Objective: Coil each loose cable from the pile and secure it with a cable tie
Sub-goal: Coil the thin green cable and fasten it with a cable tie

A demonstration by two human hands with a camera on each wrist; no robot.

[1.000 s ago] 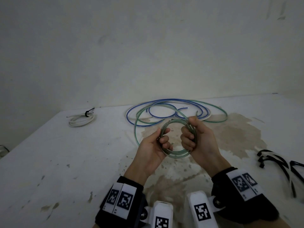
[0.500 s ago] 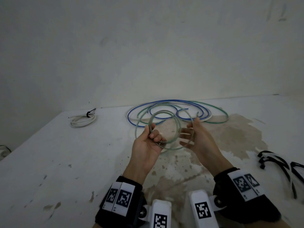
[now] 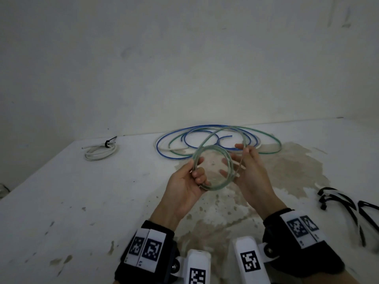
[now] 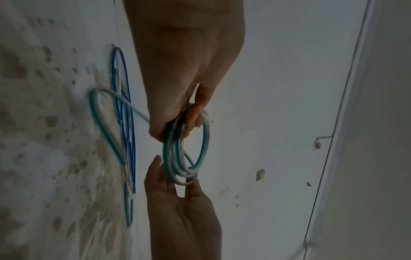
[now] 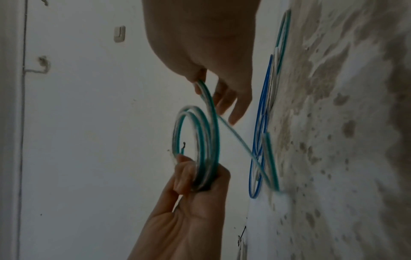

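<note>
A green cable, part wound into a small coil [image 3: 212, 147], is held up over the table. My left hand [image 3: 198, 173] grips the coil's left side, fingers curled round the turns [image 5: 201, 177]. The right hand [image 3: 235, 158] is at the coil's right side. It pinches the loose green strand [image 5: 209, 98] between thumb and forefinger, with the other fingers spread behind the coil. From there the strand arcs back to the pile, where a blue cable [image 3: 205, 126] and a white cable [image 3: 170, 149] lie in loose loops. The coil [image 4: 203, 140] also shows between both hands in the left wrist view.
A white cable coil [image 3: 100, 153], bound with a black tie [image 3: 107, 143], lies at the far left by the wall. Several black cable ties [image 3: 338, 201] lie near the table's right side. The white table [image 3: 82, 201] is stained in the middle and meets a wall behind.
My right hand let go of the coil's side and moved up and back, drawing a new loop of green strand. The coil rose and now faces me, still gripped by the left hand.
</note>
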